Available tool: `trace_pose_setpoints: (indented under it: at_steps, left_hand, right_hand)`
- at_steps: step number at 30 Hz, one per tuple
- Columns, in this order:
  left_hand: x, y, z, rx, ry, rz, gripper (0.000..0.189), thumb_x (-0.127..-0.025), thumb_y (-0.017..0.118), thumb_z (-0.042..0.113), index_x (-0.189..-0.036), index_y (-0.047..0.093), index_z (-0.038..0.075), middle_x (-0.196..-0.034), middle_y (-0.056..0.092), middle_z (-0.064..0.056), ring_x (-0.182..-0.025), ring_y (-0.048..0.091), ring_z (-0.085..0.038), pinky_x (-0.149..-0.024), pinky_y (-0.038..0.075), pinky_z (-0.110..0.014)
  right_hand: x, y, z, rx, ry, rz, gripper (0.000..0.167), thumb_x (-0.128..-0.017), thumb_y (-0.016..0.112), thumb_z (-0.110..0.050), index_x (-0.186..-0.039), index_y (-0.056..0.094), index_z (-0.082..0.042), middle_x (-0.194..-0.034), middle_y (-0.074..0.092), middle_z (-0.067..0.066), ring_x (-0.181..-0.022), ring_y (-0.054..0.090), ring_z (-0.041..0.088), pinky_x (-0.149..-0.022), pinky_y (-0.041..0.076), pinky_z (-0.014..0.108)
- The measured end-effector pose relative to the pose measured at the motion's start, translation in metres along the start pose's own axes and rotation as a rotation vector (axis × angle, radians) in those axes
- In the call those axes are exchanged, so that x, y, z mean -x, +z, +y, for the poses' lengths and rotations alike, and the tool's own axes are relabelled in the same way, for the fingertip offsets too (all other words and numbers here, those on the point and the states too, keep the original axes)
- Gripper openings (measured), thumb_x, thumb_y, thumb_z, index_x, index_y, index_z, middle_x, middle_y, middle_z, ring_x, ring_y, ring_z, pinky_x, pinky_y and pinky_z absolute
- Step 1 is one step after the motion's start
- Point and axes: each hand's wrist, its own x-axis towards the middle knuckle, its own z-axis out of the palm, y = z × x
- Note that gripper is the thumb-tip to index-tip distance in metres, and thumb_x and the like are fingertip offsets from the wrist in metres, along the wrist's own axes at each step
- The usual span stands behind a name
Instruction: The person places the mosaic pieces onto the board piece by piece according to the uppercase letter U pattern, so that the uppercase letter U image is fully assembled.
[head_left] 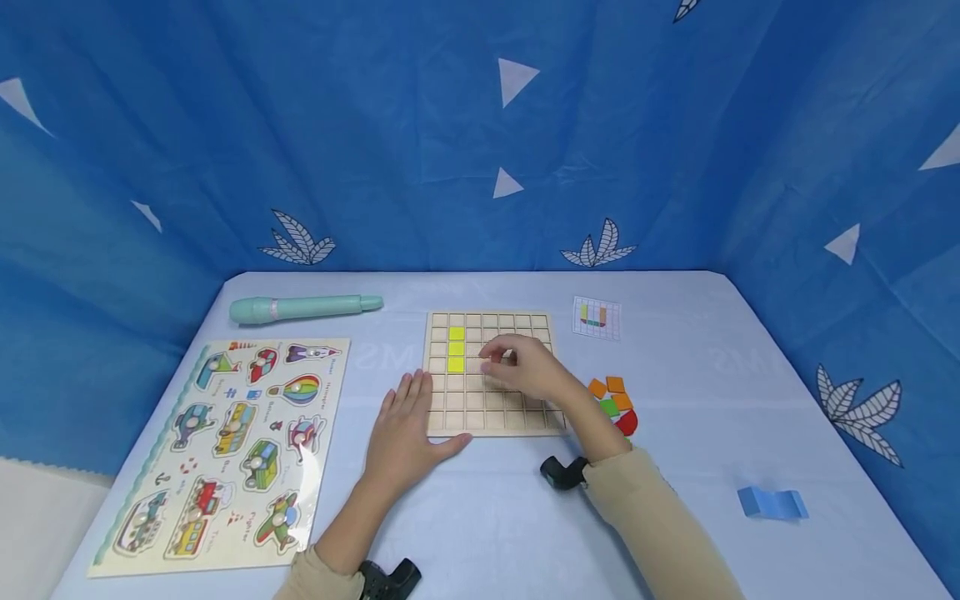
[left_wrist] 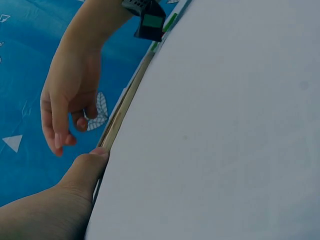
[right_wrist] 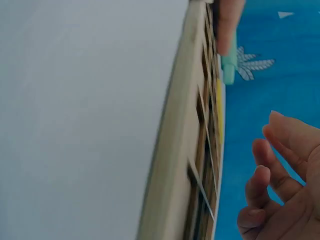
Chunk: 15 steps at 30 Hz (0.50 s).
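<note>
A wooden grid board (head_left: 450, 423) lies mid-table, with a column of three yellow square tiles (head_left: 456, 348) in its upper left. My left hand (head_left: 405, 437) rests along the board's left edge, fingers straight and thumb spread at the bottom corner; the left wrist view shows its thumb (left_wrist: 86, 172) at the board's edge. Above the middle of the grid hovers my right hand (head_left: 528, 367), fingers loosely bent. In the right wrist view the right hand (right_wrist: 287, 182) has a gap between thumb and fingers, and I see nothing held there.
Right of the board lie loose orange tiles (head_left: 615, 384), green tiles (head_left: 609, 407) and a red piece (head_left: 627, 422). Behind them is a small pattern card (head_left: 597, 318). A vehicle puzzle board (head_left: 142, 462) and a mint-green tapered stick (head_left: 307, 307) occupy the left; a blue bent piece (head_left: 772, 503) sits far right.
</note>
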Motion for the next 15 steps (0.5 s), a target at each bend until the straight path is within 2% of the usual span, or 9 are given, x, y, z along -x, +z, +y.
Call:
trace_pose_setpoints:
  at_steps: [7, 15]
  left_hand:
    - [0.000, 0.001, -0.001, -0.004, -0.002, 0.000, 0.119, -0.076, 0.063, 0.078, -0.157, 0.022, 0.001, -0.165, 0.021, -0.014, -0.155, 0.015, -0.031, -0.125, 0.014, -0.051]
    - [0.000, 0.001, 0.000, 0.005, 0.006, 0.020, 0.118, -0.075, 0.067, 0.074, -0.156, 0.024, 0.000, -0.164, 0.023, -0.015, -0.154, 0.017, -0.032, -0.125, 0.015, -0.052]
  right_hand:
    - [0.037, -0.039, 0.018, 0.018, 0.029, 0.001, 0.026, -0.094, 0.069, -0.025, -0.117, 0.070, -0.014, -0.097, 0.064, 0.000, -0.084, 0.055, 0.021, -0.067, 0.049, 0.032]
    - [0.072, -0.071, 0.045, 0.060, 0.088, 0.029, 0.025, -0.092, 0.071, -0.020, -0.116, 0.070, -0.013, -0.098, 0.065, 0.001, -0.089, 0.055, 0.023, -0.067, 0.052, 0.029]
